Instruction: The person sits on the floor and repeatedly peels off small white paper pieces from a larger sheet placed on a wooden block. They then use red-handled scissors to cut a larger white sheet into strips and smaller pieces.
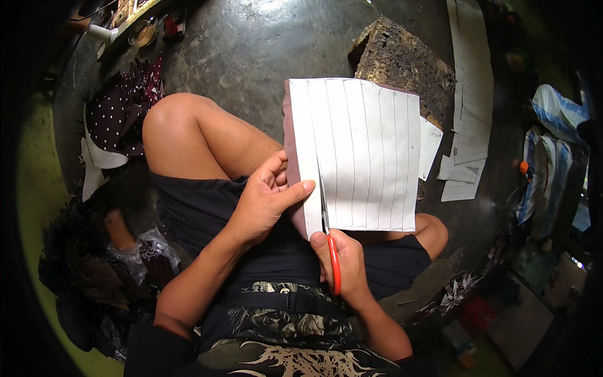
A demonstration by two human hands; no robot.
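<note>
A white sheet [370, 157] with several pencil lines running down it is held up over my lap. Along its left side shows a mauve-brown layer [289, 125] behind the white. My left hand [267, 198] pinches the left edge, thumb on the white face and fingers behind. In my right hand [345, 261] are scissors [335, 264] with red-orange handles. Their blades lie along a line near the sheet's left side, and a slit parts a strip [313, 217] from the rest at the lower edge. Part of the right hand's fingers is hidden by the handle.
A worn, dark wooden block [408, 66] stands beyond the sheet. Long lined paper strips [471, 94] lie at the right, near white-and-blue plastic bags [553, 163]. Polka-dot dark cloth [119, 113] sits at the left. Dark scraps [94, 276] and clear plastic [147, 257] are heaped lower left.
</note>
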